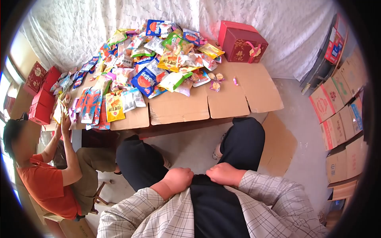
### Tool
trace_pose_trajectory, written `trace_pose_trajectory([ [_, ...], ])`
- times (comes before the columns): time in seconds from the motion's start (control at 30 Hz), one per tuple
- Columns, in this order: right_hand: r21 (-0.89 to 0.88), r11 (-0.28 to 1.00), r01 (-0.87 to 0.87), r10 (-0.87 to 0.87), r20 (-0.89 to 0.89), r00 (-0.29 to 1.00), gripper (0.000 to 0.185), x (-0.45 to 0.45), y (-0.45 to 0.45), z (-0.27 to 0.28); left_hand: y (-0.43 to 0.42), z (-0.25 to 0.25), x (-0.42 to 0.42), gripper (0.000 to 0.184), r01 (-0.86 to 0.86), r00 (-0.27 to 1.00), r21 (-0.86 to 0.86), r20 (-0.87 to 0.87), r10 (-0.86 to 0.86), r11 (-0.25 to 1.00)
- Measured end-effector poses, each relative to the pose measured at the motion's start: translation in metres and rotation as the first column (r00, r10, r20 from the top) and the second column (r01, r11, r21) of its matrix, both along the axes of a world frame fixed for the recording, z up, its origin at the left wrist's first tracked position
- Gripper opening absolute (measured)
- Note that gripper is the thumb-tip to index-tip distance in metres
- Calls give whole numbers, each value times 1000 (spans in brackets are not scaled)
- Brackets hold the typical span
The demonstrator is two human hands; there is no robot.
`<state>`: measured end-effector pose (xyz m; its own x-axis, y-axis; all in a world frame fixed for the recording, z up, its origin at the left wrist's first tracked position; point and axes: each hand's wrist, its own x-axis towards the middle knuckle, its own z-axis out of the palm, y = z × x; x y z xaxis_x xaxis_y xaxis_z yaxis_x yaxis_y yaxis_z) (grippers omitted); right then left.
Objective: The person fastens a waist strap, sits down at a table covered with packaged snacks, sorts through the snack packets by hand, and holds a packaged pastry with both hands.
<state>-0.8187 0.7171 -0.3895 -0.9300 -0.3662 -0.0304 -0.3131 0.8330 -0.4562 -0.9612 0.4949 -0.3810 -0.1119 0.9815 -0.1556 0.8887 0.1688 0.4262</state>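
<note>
My left hand (pixel 177 181) is closed in a fist at my lap, against the edge of my plaid jacket (pixel 147 212) and my black clothing (pixel 214 208). Level with it, my right hand (pixel 225 173) is closed too, beside the other jacket edge. Whatever the curled fingers may grip is hidden. Both hands are well apart from the cardboard-covered table (pixel 178 111). On that table lies a heap of snack packets, among them a yellow packet (pixel 115 106), a blue packet (pixel 145 82) and a green-and-white packet (pixel 174 80).
A red gift box (pixel 243 44) stands at the table's back right, near several small wrapped snacks (pixel 215 86). At left a person in an orange shirt (pixel 47 186) handles a packet (pixel 59 112) beside red boxes (pixel 41 107). Cardboard cartons (pixel 335 99) are stacked at right.
</note>
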Motion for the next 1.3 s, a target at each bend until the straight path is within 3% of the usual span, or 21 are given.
trace_pose_trajectory([
  [0.1,-173,984,46,-15,180,984,10,8,3,-8,-8,2,2,20,-31,993,-25,111,34,999],
  [0.17,-192,981,41,13,269,963,11,10,5,11,-21,-2,6,21,-86,975,-66,198,97,994],
  [0.23,-329,906,267,-39,563,825,13,12,9,11,-34,-16,11,23,-265,800,76,574,175,961],
  [0.27,-328,888,322,-47,633,773,14,14,10,1,-38,-35,16,20,-349,595,4,774,218,937],
  [0.3,-334,889,313,-30,640,768,14,18,13,-8,-43,-52,20,20,-361,585,-8,777,233,932],
  [0.37,-456,795,401,4,664,748,14,14,16,-12,-43,-58,22,17,-453,361,-13,912,197,891],
  [0.53,-407,886,222,77,600,796,15,-17,26,20,-40,-57,15,36,-398,315,-8,938,144,917],
  [0.6,-385,858,339,-79,555,828,17,-30,28,41,-41,-48,8,38,-370,296,-49,940,168,928],
  [0.63,-392,865,314,-53,550,833,17,-33,32,48,-42,-40,2,38,-350,268,-99,942,201,931],
  [0.7,-329,837,436,-285,418,862,18,-42,41,57,-45,-30,-7,32,-429,282,-95,930,234,898],
  [0.77,-252,797,548,-457,342,821,21,-47,52,71,-53,-7,-22,26,-542,607,93,731,313,835],
  [0.83,-152,834,531,-529,54,847,26,-40,83,60,-66,7,-43,20,-644,745,288,446,496,708],
  [0.9,-44,783,620,-622,-32,783,35,-29,114,60,-77,31,-68,34,-649,742,434,177,647,625],
  [0.97,189,723,664,-618,-250,745,46,-16,143,63,-85,49,-85,48,-681,618,449,-72,783,578],
  [1.0,243,654,716,-673,-244,698,50,-8,153,70,-96,43,-88,52,-717,537,407,-193,821,565],
  [1.07,285,558,779,-747,-235,621,54,9,169,62,-115,19,-92,57,-825,411,302,-259,874,477],
  [1.1,206,504,839,-821,-185,539,57,14,175,50,-118,4,-92,56,-873,363,249,-242,900,419],
  [1.13,127,447,885,-879,-123,461,60,18,174,43,-119,-3,-95,54,-855,382,275,-240,892,440],
  [1.17,123,434,892,-885,-125,448,60,17,169,40,-119,-4,-95,53,-843,387,299,-241,890,447],
  [1.23,307,446,841,-843,-173,510,64,12,156,33,-117,-2,-97,52,-845,392,287,-241,888,451],
  [1.3,275,423,863,-855,-194,481,63,12,160,25,-110,-2,-102,51,-856,383,270,-242,892,441],
])
